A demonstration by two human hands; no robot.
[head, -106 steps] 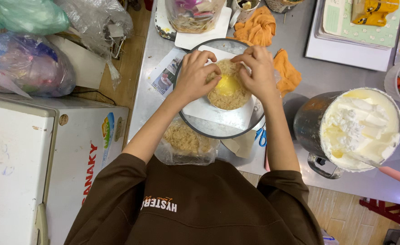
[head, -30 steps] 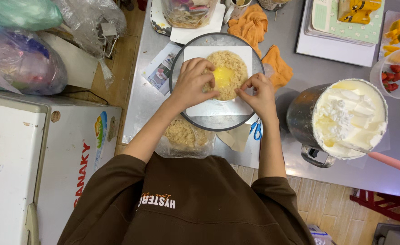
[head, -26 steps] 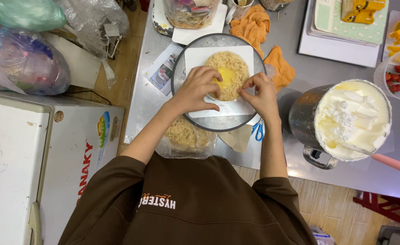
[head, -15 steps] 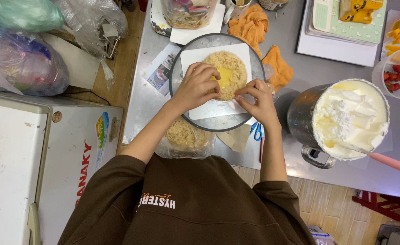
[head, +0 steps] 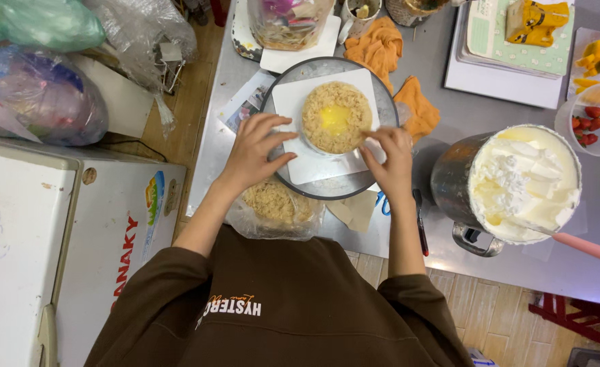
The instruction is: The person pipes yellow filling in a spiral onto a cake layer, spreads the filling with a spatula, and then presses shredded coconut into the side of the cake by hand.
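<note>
Golden-brown and crumbly, the round cake [head: 336, 117] sits on a white square board [head: 313, 163], which in turn rests on a round grey turntable [head: 374, 178] on the steel worktable [head: 449, 115]. We see a coarse crumb coat over the cake's top and a glossy yellow patch in its middle.

Our left hand [head: 255, 148] lies on the board just left of the cake, fingers spread and loosely curled, closed on nothing; the fingertips reach toward the cake's left edge, though we cannot tell whether they touch it. Our right hand [head: 393, 155] is at the cake's lower right edge with thumb and fingers drawn together at the rim, seemingly pinching crumbs, but what lies between them is too small to make out.

Below the turntable, near our body, a clear plastic bag of crumbs [head: 276, 207] lies open. To the right stands a metal pot of whipped cream [head: 521, 182] with a pink-handled spatula [head: 585, 248] in it. Two orange cloths [head: 391, 61] lie beyond the turntable, and a small bowl of strawberries [head: 591, 122] sits at the far right.
</note>
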